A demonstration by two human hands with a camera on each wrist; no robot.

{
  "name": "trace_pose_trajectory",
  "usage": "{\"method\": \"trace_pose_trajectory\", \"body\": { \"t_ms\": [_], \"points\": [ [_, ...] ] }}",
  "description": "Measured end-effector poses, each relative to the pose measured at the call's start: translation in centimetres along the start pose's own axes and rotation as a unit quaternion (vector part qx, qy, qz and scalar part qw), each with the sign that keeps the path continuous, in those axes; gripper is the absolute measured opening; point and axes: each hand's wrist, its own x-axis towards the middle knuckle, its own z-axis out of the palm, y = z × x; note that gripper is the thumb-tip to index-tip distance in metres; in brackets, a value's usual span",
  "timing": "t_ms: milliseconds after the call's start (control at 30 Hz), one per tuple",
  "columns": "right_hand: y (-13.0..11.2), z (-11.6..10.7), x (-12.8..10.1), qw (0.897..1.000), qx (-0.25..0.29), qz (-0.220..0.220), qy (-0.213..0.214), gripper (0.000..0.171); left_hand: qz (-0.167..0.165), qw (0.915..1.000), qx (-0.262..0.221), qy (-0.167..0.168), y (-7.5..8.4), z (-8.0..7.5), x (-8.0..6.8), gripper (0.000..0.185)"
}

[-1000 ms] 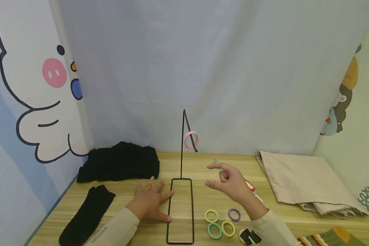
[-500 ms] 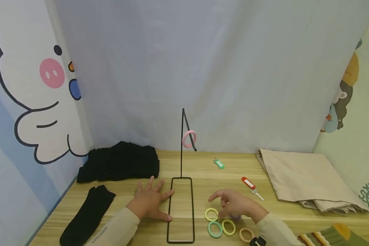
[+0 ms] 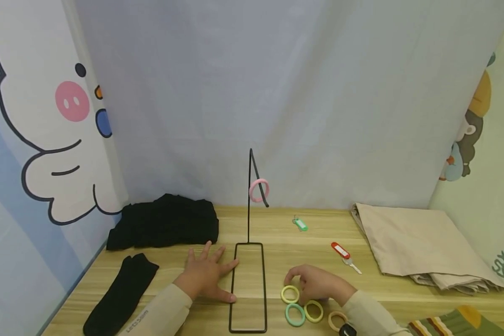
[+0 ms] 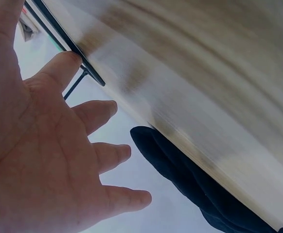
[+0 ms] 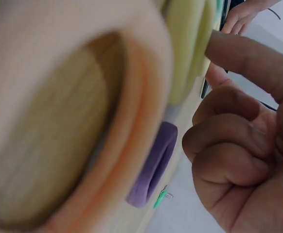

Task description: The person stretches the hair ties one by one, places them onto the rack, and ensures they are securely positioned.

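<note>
My left hand (image 3: 204,273) lies spread on the table, thumb and index fingertip on the left rod of a black wire stand's base (image 3: 265,289). A pink hair tie (image 3: 252,192) hangs on the stand's slanting arm. My right hand (image 3: 317,283) is low over the hair ties, index finger and thumb apart at the edge of a yellow hair tie (image 3: 282,295); its other fingers (image 5: 224,138) are curled in. Around it lie a green hair tie (image 3: 287,317), a second yellow one (image 3: 319,318), an orange one (image 3: 332,321) and a purple one (image 5: 153,167), mostly hidden in the head view.
Folded black cloth (image 3: 168,221) and a black sock (image 3: 122,294) lie at left. Behind the right hand are a green key tag (image 3: 300,224) and a red-tagged key (image 3: 340,250). Beige cloth (image 3: 420,240) and a striped sock (image 3: 453,322) lie at right.
My right hand has come down and nearer from the air beside the stand to the hair ties, uncovering the key tags. My left hand stays at the base.
</note>
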Motion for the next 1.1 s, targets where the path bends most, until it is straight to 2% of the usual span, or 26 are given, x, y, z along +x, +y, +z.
{"method": "trace_pose_trajectory", "body": {
  "t_ms": [233, 467, 700, 867, 1100],
  "points": [
    [-0.3, -0.1, 0.0, 0.999, -0.031, -0.003, 0.02, 0.034, 0.0, 1.0, 0.0, 0.0, 0.0, 0.1, 0.1, 0.091],
    [-1.4, -0.6, -0.6, 0.999, -0.028, -0.024, 0.031, 0.028, 0.001, 1.0, 0.005, -0.001, 0.0, 0.1, 0.0, 0.09],
    [-4.4, -0.9, -2.0, 0.995, -0.02, -0.079, 0.05, 0.024, -0.002, 1.0, -0.001, -0.004, 0.0, 0.0, 0.0, 0.091],
    [-6.6, -1.2, -3.0, 0.988, -0.043, -0.119, 0.085, 0.026, -0.001, 1.0, 0.001, 0.0, 0.0, 0.0, 0.0, 0.091],
    [-10.1, -1.2, -4.9, 0.978, -0.039, -0.165, 0.123, 0.024, -0.002, 1.0, 0.001, 0.001, 0.1, 0.0, -0.1, 0.09]
  ]
}}
